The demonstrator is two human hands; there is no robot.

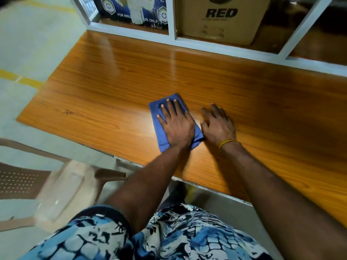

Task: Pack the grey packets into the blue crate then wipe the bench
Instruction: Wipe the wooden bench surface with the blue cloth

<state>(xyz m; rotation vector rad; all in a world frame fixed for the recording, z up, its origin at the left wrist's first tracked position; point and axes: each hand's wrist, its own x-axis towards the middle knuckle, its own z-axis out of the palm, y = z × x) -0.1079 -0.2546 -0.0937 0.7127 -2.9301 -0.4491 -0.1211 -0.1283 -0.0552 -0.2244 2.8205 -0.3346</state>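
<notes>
Blue cloth [175, 121] lay flat near the front edge of the wood-grain tabletop [93, 94], pinned under the left hand [177, 124] — fingers straight and spread, likely for even wiping pressure. Beside it the right hand [218, 123] rested, loosely curled, gripping nothing — probably bracing. Grey packets and blue crate were out of view; further back, a cardboard box [221, 17] sat shelved.
</notes>
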